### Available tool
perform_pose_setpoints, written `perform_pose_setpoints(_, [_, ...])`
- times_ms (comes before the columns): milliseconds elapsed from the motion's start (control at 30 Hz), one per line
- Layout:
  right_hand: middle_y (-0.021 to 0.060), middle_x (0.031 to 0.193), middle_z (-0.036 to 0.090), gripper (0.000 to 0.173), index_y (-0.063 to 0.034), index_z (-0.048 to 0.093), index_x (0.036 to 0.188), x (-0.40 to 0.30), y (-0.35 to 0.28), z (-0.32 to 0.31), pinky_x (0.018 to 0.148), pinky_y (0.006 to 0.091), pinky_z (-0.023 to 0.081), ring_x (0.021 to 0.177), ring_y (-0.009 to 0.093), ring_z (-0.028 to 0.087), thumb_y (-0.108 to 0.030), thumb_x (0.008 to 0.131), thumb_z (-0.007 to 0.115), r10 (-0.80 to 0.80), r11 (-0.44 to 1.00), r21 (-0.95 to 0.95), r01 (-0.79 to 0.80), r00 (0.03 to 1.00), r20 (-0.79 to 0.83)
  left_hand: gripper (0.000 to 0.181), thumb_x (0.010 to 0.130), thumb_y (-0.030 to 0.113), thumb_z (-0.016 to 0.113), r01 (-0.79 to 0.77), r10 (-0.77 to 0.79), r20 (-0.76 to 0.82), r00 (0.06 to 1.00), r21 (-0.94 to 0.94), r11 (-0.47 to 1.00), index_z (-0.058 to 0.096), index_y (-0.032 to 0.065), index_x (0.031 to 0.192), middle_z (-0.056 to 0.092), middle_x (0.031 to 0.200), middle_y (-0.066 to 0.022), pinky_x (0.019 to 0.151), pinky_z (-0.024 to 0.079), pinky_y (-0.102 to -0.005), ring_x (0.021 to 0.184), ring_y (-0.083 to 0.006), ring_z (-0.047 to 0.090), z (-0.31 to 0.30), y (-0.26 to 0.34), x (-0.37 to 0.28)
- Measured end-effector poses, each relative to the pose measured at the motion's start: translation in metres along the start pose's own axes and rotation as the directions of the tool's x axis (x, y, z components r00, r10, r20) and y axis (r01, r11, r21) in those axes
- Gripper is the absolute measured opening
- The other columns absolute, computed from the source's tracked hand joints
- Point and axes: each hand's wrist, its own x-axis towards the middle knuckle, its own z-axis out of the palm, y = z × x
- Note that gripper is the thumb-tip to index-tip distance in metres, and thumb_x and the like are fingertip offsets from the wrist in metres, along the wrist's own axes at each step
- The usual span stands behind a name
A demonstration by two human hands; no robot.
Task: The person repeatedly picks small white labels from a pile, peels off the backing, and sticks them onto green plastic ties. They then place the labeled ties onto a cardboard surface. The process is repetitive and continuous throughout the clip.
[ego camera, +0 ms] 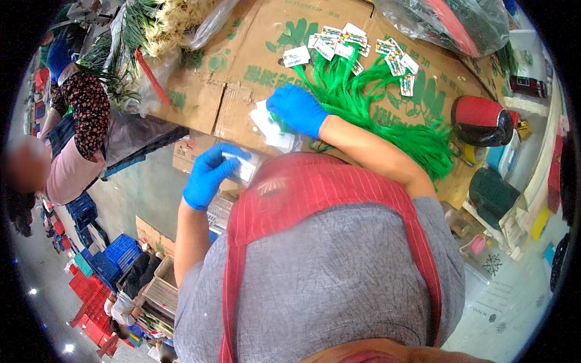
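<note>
My left hand (211,174), in a blue glove, pinches a small white label (245,168) bearing print, just past the cardboard's near edge. My right hand (297,111), gloved in blue too, is curled over a loose pile of white labels (274,131) on the flattened cardboard (245,100). Its fingertips are hidden, so what it grips is unclear. Beyond and right of it spreads a bundle of green mesh net sleeves (358,95). Printed tags with barcodes (327,45) are fixed at their far ends.
Scallions (168,27) in clear plastic lie at the far left. A clear plastic bag (449,22) sits at the far right, and a red and black device (481,120) stands near the right edge. A co-worker (77,122) is at the left. Crates (122,252) stand on the floor.
</note>
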Motion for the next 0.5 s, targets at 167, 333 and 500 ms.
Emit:
perform_pose_setpoints(167, [0.0158,0.093,0.063,0.021,-0.0051,0.061,0.095,-0.006,-0.003,-0.034,0.077,0.0395,0.048,0.088,0.031,0.062,-0.022,0.089,0.052,0.245,0.807,0.536,-0.249,0.966,0.08,0.019,0.084,0.006,0.061,-0.001,0.011,-0.156,0.988,0.065,0.998,0.062,0.0007,0.102,0.066,0.1,-0.0068,0.079,0.047,-0.0259,0.089,-0.013,0.06,0.018,-0.003,0.023])
perform_pose_setpoints(333, [0.0107,0.093,0.064,0.026,-0.0012,0.061,0.102,-0.018,0.003,-0.057,0.08,0.032,0.047,0.087,0.019,0.06,-0.023,0.09,0.054,0.166,0.691,0.681,-0.241,0.971,0.175,0.013,0.08,0.012,0.069,-0.009,0.046,-0.261,0.964,0.142,0.99,0.062,0.0008,0.081,0.063,0.077,-0.0032,0.062,0.044,-0.0229,0.07,-0.0088,0.056,0.041,0.001,0.047])
perform_pose_setpoints(500, [0.0105,0.094,0.065,0.027,-0.0025,0.062,0.105,-0.023,-0.01,-0.092,0.078,0.0306,0.048,0.085,0.018,0.06,-0.024,0.089,0.056,0.166,0.662,0.663,-0.349,0.931,0.325,0.018,0.08,0.011,0.071,-0.079,0.117,-0.25,0.961,0.158,0.984,0.056,0.0034,0.072,0.059,0.069,-0.0014,0.054,0.041,-0.0216,0.063,-0.006,0.052,0.059,0.0,0.069])
